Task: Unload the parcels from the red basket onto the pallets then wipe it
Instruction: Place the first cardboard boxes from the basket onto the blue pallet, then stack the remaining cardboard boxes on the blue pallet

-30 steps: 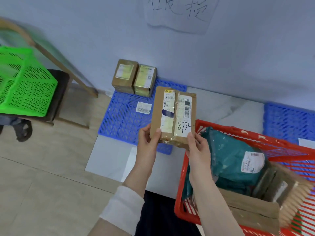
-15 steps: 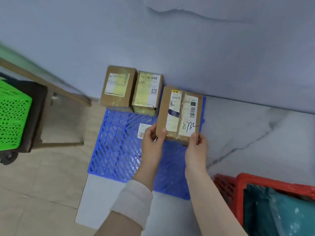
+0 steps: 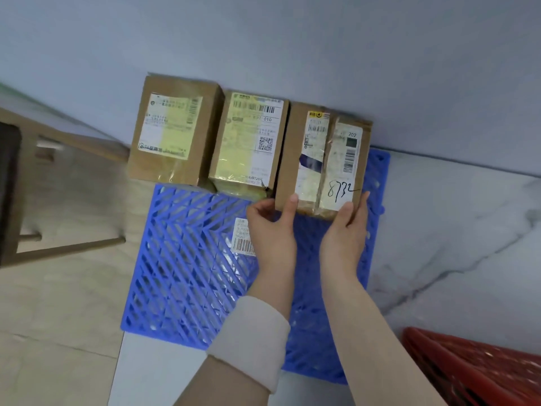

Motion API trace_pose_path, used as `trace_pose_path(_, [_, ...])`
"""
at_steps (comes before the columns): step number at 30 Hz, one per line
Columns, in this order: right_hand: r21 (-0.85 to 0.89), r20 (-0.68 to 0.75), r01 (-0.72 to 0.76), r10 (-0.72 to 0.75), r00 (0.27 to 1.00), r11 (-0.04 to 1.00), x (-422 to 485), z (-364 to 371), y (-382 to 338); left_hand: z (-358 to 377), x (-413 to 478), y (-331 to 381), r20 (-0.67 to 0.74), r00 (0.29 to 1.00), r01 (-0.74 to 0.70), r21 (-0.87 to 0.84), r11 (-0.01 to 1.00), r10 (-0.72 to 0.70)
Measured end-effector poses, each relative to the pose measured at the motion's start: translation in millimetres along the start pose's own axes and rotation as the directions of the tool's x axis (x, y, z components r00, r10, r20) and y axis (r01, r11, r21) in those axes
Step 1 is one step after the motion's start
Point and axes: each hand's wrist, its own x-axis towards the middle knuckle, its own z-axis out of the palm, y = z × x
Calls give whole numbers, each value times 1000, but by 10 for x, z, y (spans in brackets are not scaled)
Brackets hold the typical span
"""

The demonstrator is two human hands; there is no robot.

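Note:
A brown cardboard parcel marked 8732 [image 3: 322, 159] stands against the wall at the back right of the blue pallet [image 3: 187, 268]. My left hand [image 3: 272, 227] grips its lower left corner and my right hand [image 3: 345, 230] grips its lower right corner. Two other brown parcels stand in a row to its left: one with a yellowish label [image 3: 248, 142] right beside it and one at the far left [image 3: 174, 130]. A corner of the red basket [image 3: 468, 367] shows at the bottom right; its contents are out of view.
A loose white barcode label [image 3: 241, 238] lies on the pallet beside my left hand. A wooden chair frame [image 3: 58, 247] stands at the left on the beige floor. The grey wall [image 3: 292, 39] runs right behind the parcels. Marbled floor [image 3: 453, 230] lies to the right.
Both hands carried the 8732 parcel forward from above the basket to the wall, next to the two parcels on the pallet. The view moved closer, so the basket slid mostly out of frame.

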Motion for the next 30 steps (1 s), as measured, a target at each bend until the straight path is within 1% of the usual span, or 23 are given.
trace_pose_path(3, [-47, 41, 38, -36, 999, 998, 14, -22, -3, 38, 15, 20, 2, 999, 33, 1, 999, -33])
trace_pose_path(5, [-89, 97, 54, -45, 994, 995, 25, -75, -30, 30, 1, 65, 15, 999, 41, -1, 999, -41])
trace_pose_path(7, [-155, 160, 33, -7, 987, 987, 8, -165, -82, -2, -64, 118, 33, 998, 55, 24, 998, -56])
trace_pose_path(9, [-245, 188, 27, 20, 982, 969, -84, -301, -176, -73, -202, 187, 57, 996, 64, 71, 995, -68])
trace_pose_path(10, [-283, 196, 65, -8, 981, 957, -166, -388, -238, -130, -301, 228, 73, 996, 52, 101, 994, -59])
trace_pose_path(12, [-361, 230, 193, -113, 967, 912, -391, -605, -373, -269, -560, 312, 114, 993, -13, 154, 988, -5])
trace_pose_path(13, [-417, 257, 256, -157, 954, 872, -526, -732, -431, -346, -716, 351, 137, 990, -57, 178, 982, 32])
trace_pose_path(15, [-540, 316, 369, -224, 922, 756, -809, -1016, -525, -492, -1053, 438, 188, 973, -177, 236, 955, 134])
trace_pose_path(17, [-628, 365, 454, -277, 889, 632, -1081, -1333, -598, -615, -1408, 518, 248, 942, -299, 317, 900, 226])
trace_pose_path(18, [-652, 378, 483, -301, 876, 585, -1203, -1503, -624, -664, -1590, 547, 278, 926, -346, 352, 870, 256])
trace_pose_path(21, [-684, 384, 540, -387, 838, 490, -1516, -2061, -644, -762, -2150, 594, 356, 875, -467, 441, 767, 328])
trace_pose_path(23, [-702, 386, 569, -441, 810, 430, -1661, -2439, -610, -775, -2519, 595, 389, 840, -537, 501, 679, 377])
trace_pose_path(26, [-712, 409, 603, -487, 772, 359, -1789, -2974, -502, -701, -3058, 501, 476, 757, -653, 561, 508, 447])
trace_pose_path(28, [-711, 430, 622, -496, 754, 329, -1835, -3334, -387, -603, -3418, 385, 527, 705, -706, 585, 399, 475])
trace_pose_path(30, [-692, 448, 646, -509, 735, 322, -1847, -3703, -241, -481, -3775, 236, 559, 661, -742, 587, 324, 500])
